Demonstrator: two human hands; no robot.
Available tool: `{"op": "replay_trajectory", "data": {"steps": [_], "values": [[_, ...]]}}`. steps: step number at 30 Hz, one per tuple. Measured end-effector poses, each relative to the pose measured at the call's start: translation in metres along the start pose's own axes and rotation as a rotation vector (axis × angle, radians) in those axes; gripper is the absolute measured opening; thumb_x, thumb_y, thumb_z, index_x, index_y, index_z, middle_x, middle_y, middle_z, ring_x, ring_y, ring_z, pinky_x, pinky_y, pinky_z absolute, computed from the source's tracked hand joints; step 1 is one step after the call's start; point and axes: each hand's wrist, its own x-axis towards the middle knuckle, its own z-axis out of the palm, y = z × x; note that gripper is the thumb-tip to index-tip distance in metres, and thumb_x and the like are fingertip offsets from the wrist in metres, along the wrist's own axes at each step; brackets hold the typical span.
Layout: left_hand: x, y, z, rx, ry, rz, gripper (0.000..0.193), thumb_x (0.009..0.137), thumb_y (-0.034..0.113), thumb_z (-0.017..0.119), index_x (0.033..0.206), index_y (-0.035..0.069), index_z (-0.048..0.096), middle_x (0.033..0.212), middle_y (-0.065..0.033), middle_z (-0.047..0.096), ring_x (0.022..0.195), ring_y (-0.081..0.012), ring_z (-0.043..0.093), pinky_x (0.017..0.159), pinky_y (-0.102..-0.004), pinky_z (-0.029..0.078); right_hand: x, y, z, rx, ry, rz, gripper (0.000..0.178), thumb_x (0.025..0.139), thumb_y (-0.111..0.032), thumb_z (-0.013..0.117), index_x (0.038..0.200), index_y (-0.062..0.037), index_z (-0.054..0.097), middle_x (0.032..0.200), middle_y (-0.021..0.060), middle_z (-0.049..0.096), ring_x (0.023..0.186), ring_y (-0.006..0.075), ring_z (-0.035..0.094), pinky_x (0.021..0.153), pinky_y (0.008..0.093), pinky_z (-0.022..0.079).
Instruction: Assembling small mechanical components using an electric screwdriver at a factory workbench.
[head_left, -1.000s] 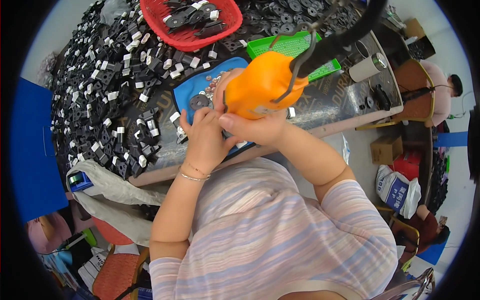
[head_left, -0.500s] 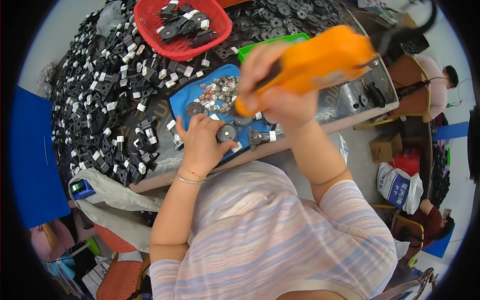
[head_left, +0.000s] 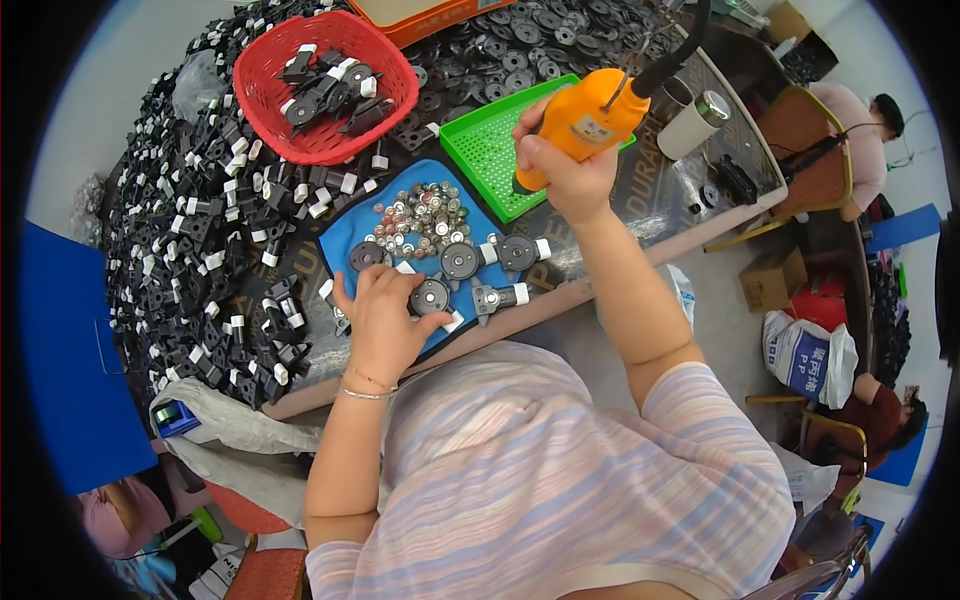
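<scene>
My right hand (head_left: 575,178) is wrapped round an orange electric screwdriver (head_left: 590,122), its dark tip pointing down over the near edge of a green perforated tray (head_left: 477,150). On a blue cloth (head_left: 340,243), my left hand (head_left: 383,312) pinches a black plastic part with a round disc and white tab (head_left: 431,296) between thumb and fingers. Similar black parts lie beside it, among them a disc part (head_left: 460,260), another with a white tab (head_left: 518,252) and one on its side (head_left: 497,298). A heap of small shiny metal pieces (head_left: 425,217) sits just beyond them.
A red basket (head_left: 262,130) holds several black parts. Piles of black parts with white tabs (head_left: 215,250) cover the table's left; black discs (head_left: 520,60) lie at the back. A white bottle (head_left: 693,125) stands right of the tool. People sit at the far right and lower left.
My right hand has moved the screwdriver away from the parts, up and right to the green tray, turning it more upright. My left hand stays on the same part; the whole view has shifted slightly.
</scene>
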Motion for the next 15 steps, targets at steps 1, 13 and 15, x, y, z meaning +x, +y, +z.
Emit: {"op": "replay_trajectory", "data": {"steps": [1, 13, 15], "values": [[0.0002, 0.0004, 0.0001, 0.002, -0.002, -0.002, 0.05, 0.053, 0.034, 0.081, 0.095, 0.009, 0.068, 0.095, -0.0044, 0.064, 0.106, -0.0224, 0.05, 0.103, -0.0575, 0.012, -0.0002, 0.0003, -0.0008, 0.003, 0.002, 0.002, 0.021, 0.074, 0.005, 0.061, 0.093, 0.0011, 0.053, 0.081, 0.0117, 0.059, 0.06, 0.0142, 0.056, 0.055, 0.0257, 0.046], [-0.0024, -0.0022, 0.0033, 0.014, 0.03, 0.032, 0.054, 0.053, 0.036, 0.082, 0.097, 0.008, 0.066, 0.097, -0.0056, 0.06, 0.105, -0.0239, 0.05, 0.102, -0.0567, 0.014, -0.0031, 0.0051, -0.0027, 0.013, -0.009, 0.038, 0.02, 0.074, 0.005, 0.061, 0.092, 0.0011, 0.053, 0.078, 0.0099, 0.058, 0.059, 0.014, 0.057, 0.054, 0.0256, 0.046], [-0.0024, 0.0004, 0.0009, 0.008, 0.016, 0.017, 0.051, 0.055, 0.034, 0.081, 0.097, 0.008, 0.067, 0.097, -0.0054, 0.063, 0.107, -0.0227, 0.05, 0.102, -0.0589, 0.013, -0.0028, 0.003, -0.001, -0.038, 0.024, 0.014, 0.019, 0.074, 0.004, 0.061, 0.091, 0.0014, 0.053, 0.078, 0.0102, 0.058, 0.059, 0.0143, 0.056, 0.055, 0.0259, 0.046]]}}
